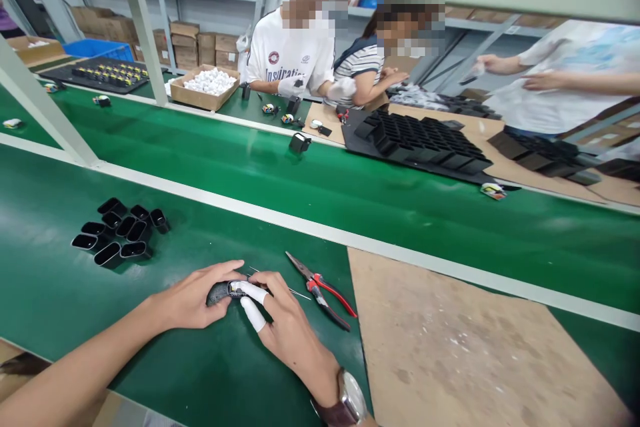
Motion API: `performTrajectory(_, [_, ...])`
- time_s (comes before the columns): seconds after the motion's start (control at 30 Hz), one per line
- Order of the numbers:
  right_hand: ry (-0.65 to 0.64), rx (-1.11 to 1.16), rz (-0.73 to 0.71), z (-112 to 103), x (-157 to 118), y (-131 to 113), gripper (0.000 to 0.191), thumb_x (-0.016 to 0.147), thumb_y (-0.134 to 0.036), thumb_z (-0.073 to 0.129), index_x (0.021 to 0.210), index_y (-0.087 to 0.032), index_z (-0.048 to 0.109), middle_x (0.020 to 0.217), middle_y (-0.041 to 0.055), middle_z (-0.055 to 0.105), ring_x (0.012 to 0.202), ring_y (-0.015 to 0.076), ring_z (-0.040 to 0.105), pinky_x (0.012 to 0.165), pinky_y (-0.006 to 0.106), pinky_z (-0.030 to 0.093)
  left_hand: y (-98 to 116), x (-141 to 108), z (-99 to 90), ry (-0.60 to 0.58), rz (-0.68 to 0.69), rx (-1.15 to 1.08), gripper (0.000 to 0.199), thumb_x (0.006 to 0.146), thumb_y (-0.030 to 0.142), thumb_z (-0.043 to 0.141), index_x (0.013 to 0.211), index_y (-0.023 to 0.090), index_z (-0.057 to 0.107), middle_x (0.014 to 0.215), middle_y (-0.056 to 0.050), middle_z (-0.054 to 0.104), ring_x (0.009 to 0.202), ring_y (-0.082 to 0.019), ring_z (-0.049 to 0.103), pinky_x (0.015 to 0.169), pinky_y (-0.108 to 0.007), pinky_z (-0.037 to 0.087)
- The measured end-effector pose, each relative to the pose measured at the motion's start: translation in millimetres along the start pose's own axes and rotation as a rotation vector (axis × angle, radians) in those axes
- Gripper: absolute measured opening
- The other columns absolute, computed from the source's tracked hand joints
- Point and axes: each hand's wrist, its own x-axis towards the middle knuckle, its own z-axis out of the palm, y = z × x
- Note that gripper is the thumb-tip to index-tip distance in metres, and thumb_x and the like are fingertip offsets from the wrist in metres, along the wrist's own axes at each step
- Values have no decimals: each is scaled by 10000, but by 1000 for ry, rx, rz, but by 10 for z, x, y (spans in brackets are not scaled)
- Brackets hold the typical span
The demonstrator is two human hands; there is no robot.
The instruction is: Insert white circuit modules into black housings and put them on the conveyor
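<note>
My left hand [187, 295] is wrapped round a black oval plastic housing [217, 293], held on its side above the green bench. At its open end shows a small circuit board [235, 288] with pale and yellow parts. My right hand [287, 323] has white finger cots on two fingers and pinches at this board end; the fingertips partly hide it. Just beyond my right hand lie thin metal rods or wires [300, 295]. Long-nose pliers [320, 290] with red and black handles rest to its right. Several empty black housings [123, 230] stand grouped at the left.
A brown board [450, 340] covers the right of the bench. Past a white rail [240, 209] runs a green conveyor belt [200, 153] carrying scattered small assemblies. Co-workers sit and stand opposite, near a box of white parts [210, 83] and black housings in rows [425, 143].
</note>
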Motion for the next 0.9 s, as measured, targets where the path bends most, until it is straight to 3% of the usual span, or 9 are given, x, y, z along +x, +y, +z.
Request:
performTrajectory(0.23, [35, 192, 7, 45, -34, 117, 419, 1024, -115, 618, 1411, -267, 566, 1274, 103, 668, 1173, 230, 657, 998, 430, 599, 21, -4, -13, -35, -77, -8, 727, 976, 185, 583, 1623, 358, 300, 1476, -6, 676, 1357, -232, 645, 1149, -391, 527])
performTrajectory(0.43, [-19, 138, -23, 47, -60, 143, 417, 1021, -102, 612, 1403, -266, 582, 1319, 108, 670, 1215, 250, 650, 1020, 453, 593, 43, 3, -20, -28, -59, -23, 719, 975, 186, 581, 1615, 367, 308, 1471, 7, 674, 1362, -220, 640, 1166, -384, 510])
performTrajectory(0.63, [30, 98, -19, 58, -71, 140, 480, 1019, -107, 624, 1460, -274, 533, 1284, 104, 690, 1175, 254, 672, 1009, 471, 600, 59, 5, -23, -10, -87, -6, 675, 957, 180, 597, 1579, 339, 387, 1438, -13, 696, 1311, -233, 676, 1117, -372, 547])
performTrajectory(0.9, [11, 27, -44, 19, -56, 105, 480, 1040, -133, 596, 1493, -262, 502, 1269, 111, 695, 1137, 253, 687, 963, 455, 625, -3, -28, 16, 38, -49, 63, 530, 952, 202, 614, 1463, 268, 491, 1478, -93, 648, 1296, -262, 692, 1078, -375, 576])
